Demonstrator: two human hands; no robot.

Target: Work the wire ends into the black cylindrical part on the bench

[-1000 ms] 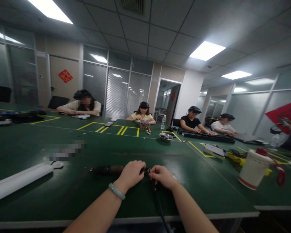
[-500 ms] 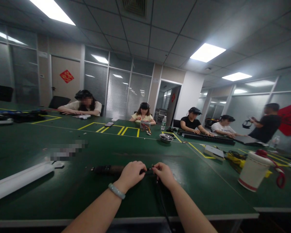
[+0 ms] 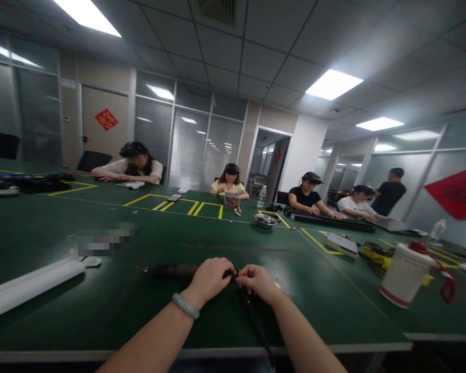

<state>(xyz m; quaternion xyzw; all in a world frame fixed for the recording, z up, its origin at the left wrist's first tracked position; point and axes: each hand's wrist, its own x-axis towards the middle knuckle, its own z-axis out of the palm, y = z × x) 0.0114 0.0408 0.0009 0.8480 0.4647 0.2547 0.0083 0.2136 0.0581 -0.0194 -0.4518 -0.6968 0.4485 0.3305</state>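
A long dark cylindrical tool, looking like an electric screwdriver (image 3: 173,271), lies on the green table with its thin metal tip pointing left. My left hand (image 3: 212,277), with a pale green bangle on its wrist, is closed round the tool's right end and covers it. Just right of it, my right hand (image 3: 256,282) pinches the end of a black cable (image 3: 256,316), its fingertips close to the left fingers. A small shiny bit shows between the hands; whether plug and tool touch I cannot tell. The cable runs down over the table's front edge.
A long white box-like piece (image 3: 31,287) lies at left. To the right stand a white cup (image 3: 406,274) with a red lid and a small white box (image 3: 341,244). A metal bowl (image 3: 265,221) sits farther back. Several people sit along the far side.
My right hand has moved slightly left, its fingertips closer to my left hand. My left hand stays in place. The standing person at far right has moved left and turned.
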